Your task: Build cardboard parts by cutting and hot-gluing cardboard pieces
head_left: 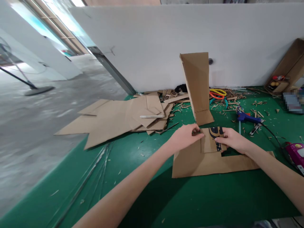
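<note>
A small cardboard piece with black print (pixel 208 144) lies over a larger flat cardboard sheet (pixel 190 166), which has a cut-out at its right. My left hand (pixel 186 136) is at the small piece's upper left corner, thumb and fingers closed on its edge. My right hand (pixel 234 140) pinches the same piece at its right side, thumb on top over the print. Just behind my hands a tall folded cardboard form (pixel 198 82) stands upright on the green table. The fingertips beneath the piece are hidden.
Stacked cardboard sheets (pixel 116 115) with a white marker (pixel 152 117) lie to the left. On the right are a blue glue gun (pixel 249 118), a box cutter (pixel 256 127) and a purple device (pixel 295 153). Cardboard scraps and coloured-handled tools (pixel 218 93) lie along the white wall.
</note>
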{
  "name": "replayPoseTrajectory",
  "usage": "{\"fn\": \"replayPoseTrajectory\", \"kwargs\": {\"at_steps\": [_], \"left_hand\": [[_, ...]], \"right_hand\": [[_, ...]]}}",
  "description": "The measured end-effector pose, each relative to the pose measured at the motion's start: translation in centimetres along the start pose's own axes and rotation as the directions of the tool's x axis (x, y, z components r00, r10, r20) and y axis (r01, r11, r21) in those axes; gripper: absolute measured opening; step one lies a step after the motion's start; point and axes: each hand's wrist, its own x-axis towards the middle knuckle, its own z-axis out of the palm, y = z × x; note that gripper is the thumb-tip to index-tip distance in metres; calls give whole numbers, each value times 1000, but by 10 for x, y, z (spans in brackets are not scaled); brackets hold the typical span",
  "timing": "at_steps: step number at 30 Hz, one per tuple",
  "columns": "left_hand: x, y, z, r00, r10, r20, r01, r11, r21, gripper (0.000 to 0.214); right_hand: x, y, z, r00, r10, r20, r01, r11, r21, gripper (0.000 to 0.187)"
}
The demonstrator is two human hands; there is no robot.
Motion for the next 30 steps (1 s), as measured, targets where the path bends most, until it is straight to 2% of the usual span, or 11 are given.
{"fn": "replayPoseTrajectory", "kwargs": {"at_steps": [2, 4, 7, 13, 16, 18, 19, 21, 24, 28, 30], "left_hand": [[-10, 5, 13, 986, 49, -161, -35, 995, 88, 36], [-20, 10, 21, 969, 106, -222, -70, 984, 166, 51], [-30, 13, 27, 984, 79, -158, -45, 977, 209, 68], [-30, 10, 31, 996, 10, -87, 11, 970, 242, 63], [-31, 9, 34, 997, 13, -77, 7, 968, 249, 64], [-32, 9, 35, 997, 19, -74, 1, 967, 254, 64], [-32, 9, 35, 997, 19, -69, -1, 967, 256, 64], [-32, 8, 35, 998, 13, -56, 2, 966, 259, 64], [-31, 7, 36, 999, 8, -36, 1, 966, 258, 65], [-31, 6, 37, 998, 34, -62, -18, 972, 236, 60], [-31, 5, 39, 994, 59, -95, -36, 974, 224, 58]], "right_hand": [[-1, 0, 0, 1000, -3, -23, 2, 1000, -13, 39], [-1, 1, 0, 999, -18, -34, 17, 999, -36, 39], [0, 3, 1, 998, -40, -37, 38, 998, -49, 39], [0, 6, 5, 999, -32, -24, 31, 998, -51, 36], [-1, 3, 4, 999, -29, -12, 27, 988, -150, 35], [-3, 0, -1, 998, -35, -59, 14, 949, -316, 36], [-5, -1, -5, 990, -72, -120, 12, 897, -441, 38], [-7, -5, -16, 939, -243, -244, 3, 714, -700, 40], [-9, -7, -30, 849, -476, -231, -7, 427, -904, 33], [-8, -2, -34, 858, -499, -127, -44, 175, -984, 28], [-7, 1, -32, 875, -477, -79, -40, 91, -995, 29]]}}
